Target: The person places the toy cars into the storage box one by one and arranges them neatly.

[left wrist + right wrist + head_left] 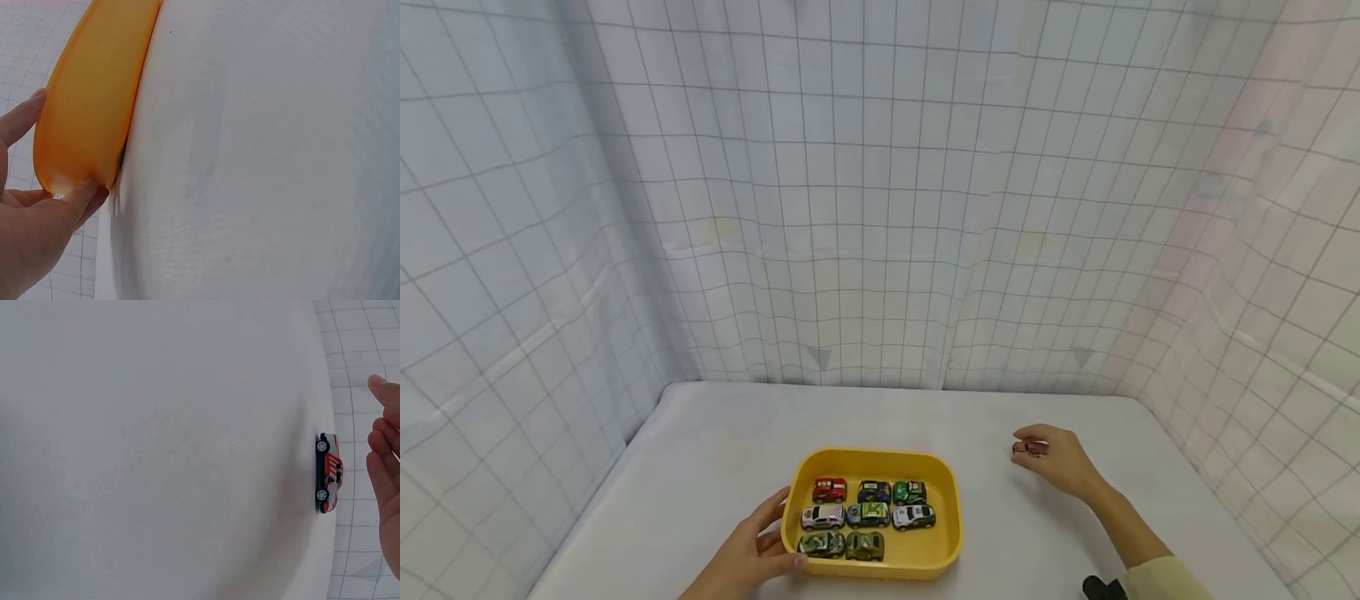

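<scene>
A yellow plastic tray stands on the white table, with several small toy cars in rows inside it. My left hand grips the tray's left end, thumb at the near corner and fingers along the outer wall; the left wrist view shows fingertips against that wall. Off to the tray's right, my right hand hovers over a white and red toy car. In the right wrist view this toy car stands on its wheels on the table, with a gap between it and my loosely bent fingers.
Inside the tray are a red car, a green car, a white car and camouflage-patterned cars. White grid-patterned curtains enclose the table at the back and sides. A black object shows beside the right sleeve.
</scene>
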Available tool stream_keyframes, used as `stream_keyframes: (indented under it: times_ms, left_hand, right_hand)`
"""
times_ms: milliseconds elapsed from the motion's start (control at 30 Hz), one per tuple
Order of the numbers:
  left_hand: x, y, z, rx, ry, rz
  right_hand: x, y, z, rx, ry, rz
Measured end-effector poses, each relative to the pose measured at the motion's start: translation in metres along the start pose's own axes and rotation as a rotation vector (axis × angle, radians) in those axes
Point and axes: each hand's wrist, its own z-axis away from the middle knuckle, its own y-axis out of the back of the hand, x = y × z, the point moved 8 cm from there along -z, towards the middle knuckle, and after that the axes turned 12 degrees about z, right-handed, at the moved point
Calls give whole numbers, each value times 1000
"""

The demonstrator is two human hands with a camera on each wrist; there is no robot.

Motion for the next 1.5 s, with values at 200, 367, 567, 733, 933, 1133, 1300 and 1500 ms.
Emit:
stream_keyframes:
  times_ms: [200, 367, 567, 733, 933, 1133, 1300, 1500]
  left_hand:
    - [2, -1, -1, -2, -10, -22]
    - [-1, 2, 1, 20, 7, -6]
    - [0, 3, -1, 33, 2, -21]
    - [1, 1, -1, 17, -5, -17]
    - [2, 2, -1, 22, -8, -19]
    - [2, 3, 0, 21, -11, -7]
    - [3, 2, 0, 20, -9, -14]
    - [1, 3, 0, 27, 3, -9]
  right_hand:
    - [19, 5, 3, 30, -37, 25]
    - [35, 6, 4, 16, -54, 64]
    - [53, 3, 2, -60, -101, 87]
    - [61, -2, 2, -94, -140, 143]
    - [64, -5, 1, -78, -135, 170]
    - [64, -8, 0, -88, -143, 115]
    - [64, -10, 1, -84, -155, 98]
    - [60, -9, 0, -54, -171, 106]
